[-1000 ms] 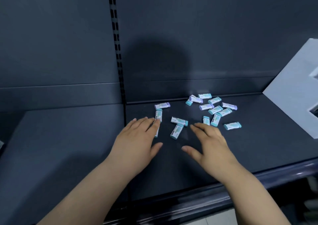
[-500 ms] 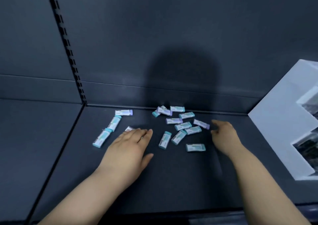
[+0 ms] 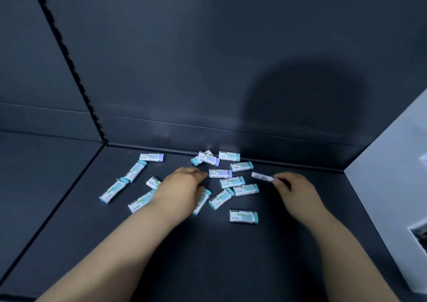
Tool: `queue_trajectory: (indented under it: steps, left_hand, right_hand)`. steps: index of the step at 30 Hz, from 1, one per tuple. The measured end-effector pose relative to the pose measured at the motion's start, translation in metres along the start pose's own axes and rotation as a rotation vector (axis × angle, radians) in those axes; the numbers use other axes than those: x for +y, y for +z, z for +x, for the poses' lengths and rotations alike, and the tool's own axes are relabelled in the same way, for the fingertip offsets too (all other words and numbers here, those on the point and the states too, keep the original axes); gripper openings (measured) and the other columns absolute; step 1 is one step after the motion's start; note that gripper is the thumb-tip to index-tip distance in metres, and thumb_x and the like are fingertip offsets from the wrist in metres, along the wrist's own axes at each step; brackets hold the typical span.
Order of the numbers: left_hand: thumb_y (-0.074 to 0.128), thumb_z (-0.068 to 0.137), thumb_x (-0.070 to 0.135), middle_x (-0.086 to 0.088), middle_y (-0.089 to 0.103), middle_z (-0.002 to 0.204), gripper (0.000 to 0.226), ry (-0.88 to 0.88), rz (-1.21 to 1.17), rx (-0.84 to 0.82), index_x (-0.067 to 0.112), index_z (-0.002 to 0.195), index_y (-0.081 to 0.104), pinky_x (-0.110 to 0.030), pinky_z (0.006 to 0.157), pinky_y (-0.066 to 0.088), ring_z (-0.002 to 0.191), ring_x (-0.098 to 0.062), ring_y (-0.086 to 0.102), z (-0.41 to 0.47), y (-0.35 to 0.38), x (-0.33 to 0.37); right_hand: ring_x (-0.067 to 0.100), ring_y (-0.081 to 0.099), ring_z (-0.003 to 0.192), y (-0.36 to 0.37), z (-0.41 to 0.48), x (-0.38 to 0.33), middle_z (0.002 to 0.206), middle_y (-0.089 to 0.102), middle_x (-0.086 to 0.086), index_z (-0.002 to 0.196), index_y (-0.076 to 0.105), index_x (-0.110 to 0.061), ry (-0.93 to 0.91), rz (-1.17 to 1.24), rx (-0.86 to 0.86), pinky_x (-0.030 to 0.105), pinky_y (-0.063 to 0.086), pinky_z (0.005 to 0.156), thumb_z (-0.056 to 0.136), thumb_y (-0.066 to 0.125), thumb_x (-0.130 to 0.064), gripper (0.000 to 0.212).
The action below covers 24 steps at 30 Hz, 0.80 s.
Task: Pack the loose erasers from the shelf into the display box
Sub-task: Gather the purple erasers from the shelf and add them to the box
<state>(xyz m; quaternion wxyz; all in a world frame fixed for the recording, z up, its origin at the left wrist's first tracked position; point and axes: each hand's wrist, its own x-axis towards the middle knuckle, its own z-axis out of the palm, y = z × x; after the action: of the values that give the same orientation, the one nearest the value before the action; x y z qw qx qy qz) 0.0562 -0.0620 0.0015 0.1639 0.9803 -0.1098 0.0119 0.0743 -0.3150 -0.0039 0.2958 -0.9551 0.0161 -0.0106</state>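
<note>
Several loose erasers in white sleeves with teal or purple ends lie scattered on the dark shelf, such as one at the front and one at the back left. My right hand pinches the end of one eraser at the right of the heap. My left hand rests knuckles-up over the middle of the heap, fingers bent down and hidden, its fingertips beside a purple-ended eraser. Another eraser pokes out from under its palm. The white display box stands at the right edge.
The shelf's back wall rises right behind the erasers. A slotted upright and a seam divide this shelf from the bay on the left. The shelf surface in front of the heap is bare dark metal.
My left hand has moved forward into the heap and bent its fingers down. My right hand now pinches the eraser at the right of the heap. The view has moved closer.
</note>
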Motion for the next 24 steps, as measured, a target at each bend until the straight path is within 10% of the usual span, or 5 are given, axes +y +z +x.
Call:
queue_trajectory:
  steps: [9, 17, 24]
  left_hand:
    - [0.052, 0.089, 0.013, -0.004, 0.049, 0.123, 0.031, -0.070, -0.029, -0.035, 0.017, 0.120, 0.056, -0.032, 0.099, 0.039, 0.119, -0.027, 0.044, 0.059, 0.025, 0.005]
    - [0.047, 0.094, 0.025, -0.010, 0.066, 0.106, 0.025, -0.161, -0.138, 0.112, 0.017, 0.115, 0.058, -0.029, 0.081, 0.046, 0.097, -0.029, 0.060, 0.024, -0.005, 0.003]
    - [0.058, 0.083, 0.030, 0.017, 0.061, 0.067, 0.017, -0.445, -0.187, 0.039, 0.034, 0.066, 0.057, -0.007, 0.049, 0.034, 0.063, 0.004, 0.053, -0.077, -0.045, -0.047]
  right_hand:
    - [-0.004, 0.054, 0.046, -0.008, -0.030, -0.025, 0.068, 0.062, -0.005, 0.089, 0.064, -0.020, 0.077, 0.447, -0.091, 0.016, 0.041, 0.056, 0.091, 0.054, -0.022, 0.011]
    - [-0.002, 0.051, 0.045, 0.002, -0.035, -0.049, 0.061, 0.061, -0.004, 0.087, 0.063, -0.021, 0.069, 0.508, -0.237, 0.021, 0.042, 0.058, 0.091, 0.053, -0.028, 0.012]
    - [0.003, 0.057, 0.063, 0.062, -0.059, -0.112, 0.078, 0.065, -0.006, 0.077, 0.059, -0.028, -0.198, 0.361, -0.484, 0.019, 0.047, 0.068, 0.086, 0.060, -0.029, 0.009]
